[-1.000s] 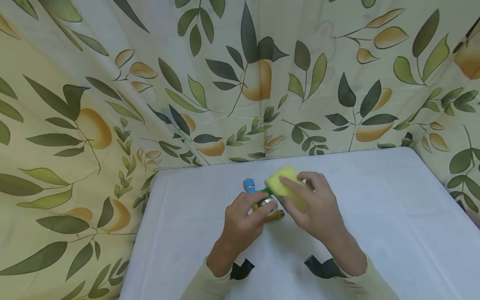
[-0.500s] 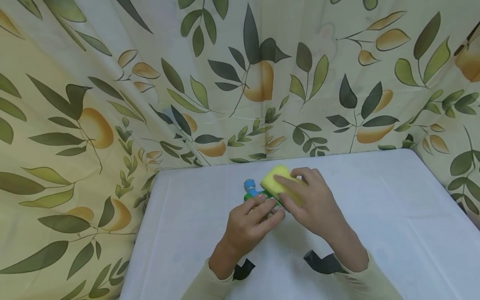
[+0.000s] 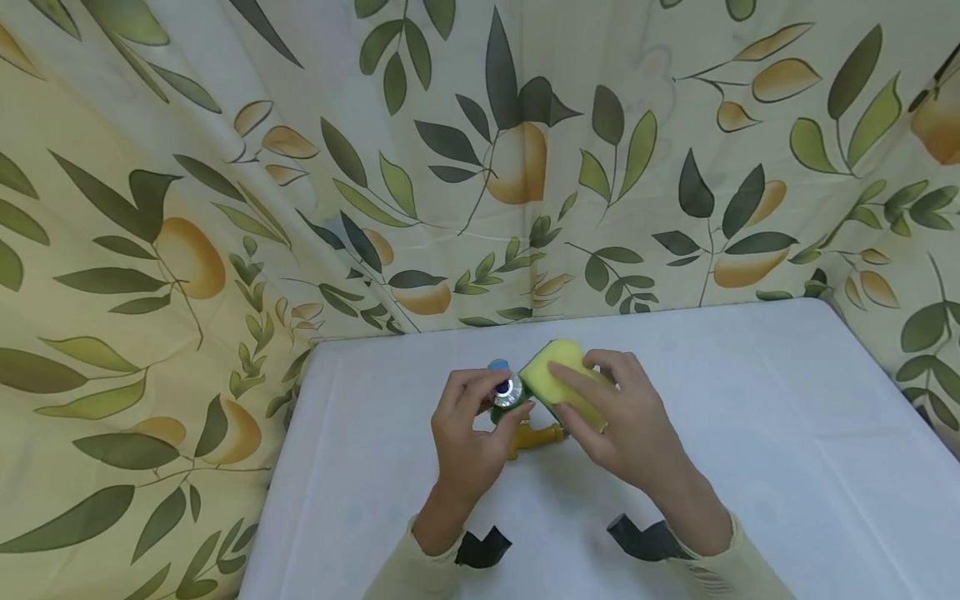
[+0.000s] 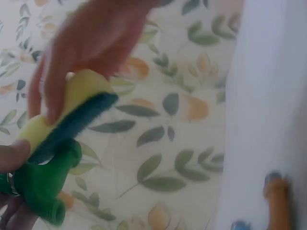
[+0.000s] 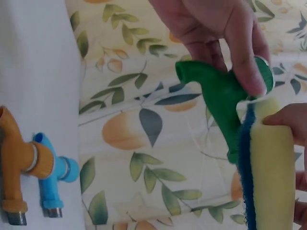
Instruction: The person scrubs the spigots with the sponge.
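Note:
My left hand (image 3: 471, 437) grips a green plastic tap (image 5: 218, 91) by its round knob end, thumb on one side. In the head view the tap's shiny silver cap (image 3: 507, 390) faces up between thumb and fingers. My right hand (image 3: 630, 417) holds a yellow sponge (image 3: 558, 367) with its fingers spread over the soft side. The sponge's dark blue scouring layer (image 4: 76, 120) is turned toward the green tap and lies right against its body in both wrist views. My left palm covers part of the tap.
An orange tap (image 3: 540, 437) and a light blue tap (image 5: 50, 177) with metal thread ends lie on the white table (image 3: 375, 467), below my hands. Black straps (image 3: 483, 547) hang at both wrists. A leaf-patterned curtain (image 3: 465, 275) stands behind the table.
My left hand has turned the green tap and shifted a little left, so its silver cap shows at the top. The orange tap shows again beneath. The sponge has stayed close to the tap.

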Demonstrator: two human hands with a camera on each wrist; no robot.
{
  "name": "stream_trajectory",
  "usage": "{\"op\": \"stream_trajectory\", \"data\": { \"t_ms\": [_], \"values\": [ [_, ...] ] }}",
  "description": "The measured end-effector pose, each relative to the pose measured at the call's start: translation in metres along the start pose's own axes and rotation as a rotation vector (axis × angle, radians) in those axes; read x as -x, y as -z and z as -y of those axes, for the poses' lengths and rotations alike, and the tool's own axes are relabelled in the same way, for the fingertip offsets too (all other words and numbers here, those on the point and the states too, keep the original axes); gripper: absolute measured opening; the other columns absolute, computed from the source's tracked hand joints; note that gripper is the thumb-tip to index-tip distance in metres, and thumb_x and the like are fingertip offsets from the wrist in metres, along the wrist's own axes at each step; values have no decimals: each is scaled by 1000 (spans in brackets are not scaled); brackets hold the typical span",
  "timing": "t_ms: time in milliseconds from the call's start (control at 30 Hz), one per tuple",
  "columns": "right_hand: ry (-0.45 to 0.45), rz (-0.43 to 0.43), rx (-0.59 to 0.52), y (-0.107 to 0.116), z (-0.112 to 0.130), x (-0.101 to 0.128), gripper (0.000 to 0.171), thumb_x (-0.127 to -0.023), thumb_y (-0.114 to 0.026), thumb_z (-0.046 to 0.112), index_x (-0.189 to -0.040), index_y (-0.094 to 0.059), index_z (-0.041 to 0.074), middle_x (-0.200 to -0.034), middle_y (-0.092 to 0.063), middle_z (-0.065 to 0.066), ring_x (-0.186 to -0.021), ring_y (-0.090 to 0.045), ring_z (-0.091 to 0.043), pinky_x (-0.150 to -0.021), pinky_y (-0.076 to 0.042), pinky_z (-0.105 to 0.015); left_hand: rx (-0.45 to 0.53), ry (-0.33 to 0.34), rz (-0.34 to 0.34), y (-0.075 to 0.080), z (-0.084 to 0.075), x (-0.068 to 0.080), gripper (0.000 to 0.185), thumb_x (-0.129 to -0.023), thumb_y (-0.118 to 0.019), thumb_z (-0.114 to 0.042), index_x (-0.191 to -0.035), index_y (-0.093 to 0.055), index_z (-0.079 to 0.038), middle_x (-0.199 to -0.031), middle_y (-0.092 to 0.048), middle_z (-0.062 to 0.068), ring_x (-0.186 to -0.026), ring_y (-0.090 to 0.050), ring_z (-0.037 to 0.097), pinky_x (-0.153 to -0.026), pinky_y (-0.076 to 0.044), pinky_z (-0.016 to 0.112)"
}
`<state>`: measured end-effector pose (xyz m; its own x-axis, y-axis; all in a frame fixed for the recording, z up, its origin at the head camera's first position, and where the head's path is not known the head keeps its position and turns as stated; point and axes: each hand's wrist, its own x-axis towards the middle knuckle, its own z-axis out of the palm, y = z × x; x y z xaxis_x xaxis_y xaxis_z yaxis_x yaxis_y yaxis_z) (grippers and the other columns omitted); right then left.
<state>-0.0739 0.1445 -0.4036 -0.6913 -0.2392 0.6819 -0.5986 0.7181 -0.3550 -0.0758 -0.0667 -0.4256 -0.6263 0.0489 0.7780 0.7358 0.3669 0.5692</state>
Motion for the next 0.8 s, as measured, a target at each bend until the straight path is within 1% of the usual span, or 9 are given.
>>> {"op": "stream_trajectory", "data": {
  "t_ms": [67,167,300,367,433,500,600,733,800],
  "values": [
    [17,-41,-6,-1,-1,1,41,-100,-58,43,-126,-73,15,-112,-59,-17,-95,-51,-27,-69,-51,-40,97,142,0,2,-2,0,45,-81,-87,-9,-122,-68,-7,-108,-61,11,-88,-68,18,-71,-63,24],
    [23,-106,-2,-3,-2,1,45,-102,-53,46,-124,-73,13,-110,-60,-18,-92,-50,-27,-67,-47,-36,186,280,-2,3,-3,0,44,-83,-86,-12,-124,-68,-9,-108,-61,11,-85,-68,17,-68,-64,29],
    [63,-92,-13,-3,-1,5,46,-102,-53,48,-122,-74,14,-109,-61,-16,-94,-52,-26,-71,-49,-34,226,362,-7,3,-4,-1,44,-84,-85,-12,-123,-68,-6,-108,-60,10,-85,-67,17,-68,-64,31],
    [48,-97,-13,-4,-1,6,46,-102,-52,49,-123,-74,14,-110,-60,-16,-96,-52,-27,-74,-48,-32,238,393,-4,3,-3,-1,44,-84,-85,-13,-124,-67,-6,-108,-60,10,-84,-67,16,-69,-64,31],
    [33,-115,-2,-4,-2,7,46,-102,-52,48,-123,-73,13,-111,-60,-18,-96,-52,-27,-72,-48,-33,262,425,6,3,-2,-1,44,-85,-84,-14,-125,-67,-7,-109,-60,10,-84,-67,16,-70,-64,31],
    [44,-100,2,-4,-2,8,46,-102,-52,49,-124,-73,13,-111,-59,-18,-96,-52,-27,-70,-50,-34,277,462,9,3,-2,-2,44,-86,-84,-14,-126,-67,-9,-109,-59,11,-84,-67,16,-69,-64,30],
    [78,-71,-1,-4,-2,10,47,-103,-52,50,-122,-74,14,-111,-60,-17,-96,-53,-27,-69,-53,-38,309,541,7,4,-1,-4,43,-86,-83,-13,-126,-67,-13,-110,-60,10,-83,-67,17,-69,-63,27],
    [43,-109,0,-3,-4,12,46,-103,-53,49,-124,-73,13,-112,-59,-18,-96,-53,-27,-67,-50,-34,372,658,14,6,-1,-8,41,-87,-82,-16,-126,-68,-16,-115,-62,9,-85,-69,18,-71,-62,25],
    [43,-93,-3,-2,-5,14,46,-103,-52,49,-124,-72,13,-112,-59,-18,-97,-53,-27,-68,-51,-33,398,704,27,7,0,-9,41,-88,-82,-18,-127,-68,-18,-117,-62,9,-87,-70,18,-72,-62,25]
  ]
}}
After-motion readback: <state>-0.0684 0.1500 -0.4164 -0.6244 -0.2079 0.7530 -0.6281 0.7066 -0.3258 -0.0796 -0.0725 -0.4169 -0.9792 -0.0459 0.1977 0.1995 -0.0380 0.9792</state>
